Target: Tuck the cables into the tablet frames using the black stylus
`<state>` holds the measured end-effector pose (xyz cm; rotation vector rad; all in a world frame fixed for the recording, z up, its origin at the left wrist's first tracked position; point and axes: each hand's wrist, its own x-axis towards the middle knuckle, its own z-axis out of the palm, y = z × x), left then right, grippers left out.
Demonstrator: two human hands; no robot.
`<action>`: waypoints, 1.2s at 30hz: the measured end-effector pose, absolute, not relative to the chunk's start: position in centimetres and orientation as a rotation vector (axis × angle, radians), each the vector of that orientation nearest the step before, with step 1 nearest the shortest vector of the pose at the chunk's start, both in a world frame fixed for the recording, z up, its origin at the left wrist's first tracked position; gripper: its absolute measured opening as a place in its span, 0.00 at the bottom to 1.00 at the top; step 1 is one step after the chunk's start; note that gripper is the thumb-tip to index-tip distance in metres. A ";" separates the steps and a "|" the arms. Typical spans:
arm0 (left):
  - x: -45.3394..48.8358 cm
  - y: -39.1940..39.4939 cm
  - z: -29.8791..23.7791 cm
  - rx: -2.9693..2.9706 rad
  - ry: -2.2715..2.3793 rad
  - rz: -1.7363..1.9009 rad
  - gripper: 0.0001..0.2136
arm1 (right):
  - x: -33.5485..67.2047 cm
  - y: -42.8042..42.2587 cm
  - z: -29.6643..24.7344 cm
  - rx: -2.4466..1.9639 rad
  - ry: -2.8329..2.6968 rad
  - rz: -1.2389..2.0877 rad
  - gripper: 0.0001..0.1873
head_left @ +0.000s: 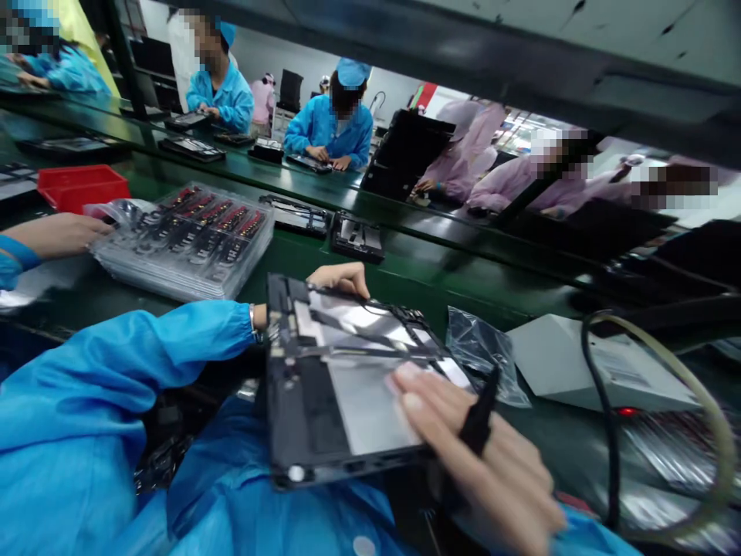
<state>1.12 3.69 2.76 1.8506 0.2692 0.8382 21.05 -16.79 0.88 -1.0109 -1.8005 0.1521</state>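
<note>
I hold an opened tablet frame (341, 386) in front of me, black with a silver plate inside and dark strips across it. My left hand (340, 278) grips its far edge, fingers curled over the top. My right hand (480, 463) lies at the frame's near right corner, fingertips resting on the silver plate. A short black tool (482, 413) sticks up between the fingers of that hand. Both my sleeves are blue.
A stack of clear trays with small parts (185, 239) lies at the left, another person's hand (55, 234) on it. Behind is a red bin (81, 185). A white box (590, 363), a cable loop (605, 432) and a plastic bag (480, 347) sit right. Co-workers sit across the green belt (440, 278).
</note>
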 end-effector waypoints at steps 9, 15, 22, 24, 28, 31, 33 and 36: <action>-6.7 4.9 -3.5 2.193 1.007 0.821 0.22 | 20.9 -16.4 -3.3 -0.918 -2.279 -0.601 0.29; -9.3 2.2 -4.5 2.394 1.322 0.364 0.34 | 19.6 -16.9 -4.4 -1.032 -2.315 -0.510 0.24; -9.4 0.6 -4.4 2.325 1.276 0.370 0.36 | 18.4 -16.8 -6.1 -1.039 -2.351 -0.377 0.17; -9.1 -0.1 -3.1 2.190 1.249 0.409 0.38 | 18.6 -16.5 -6.4 -1.026 -2.309 -0.324 0.16; -8.0 -2.5 0.5 1.618 1.124 0.474 0.38 | 19.5 -14.8 -6.2 -0.961 -2.176 -0.287 0.16; -6.1 -2.5 2.8 1.349 1.136 0.636 0.37 | 21.1 -12.7 -5.2 -0.923 -2.084 -0.288 0.17; -3.8 -0.4 4.0 1.353 1.142 0.786 0.36 | 22.9 -11.4 -4.2 -0.913 -2.012 -0.266 0.20; 1.8 5.4 5.9 1.449 1.006 0.929 0.30 | 26.1 -10.6 -2.9 -0.913 -1.928 -0.248 0.28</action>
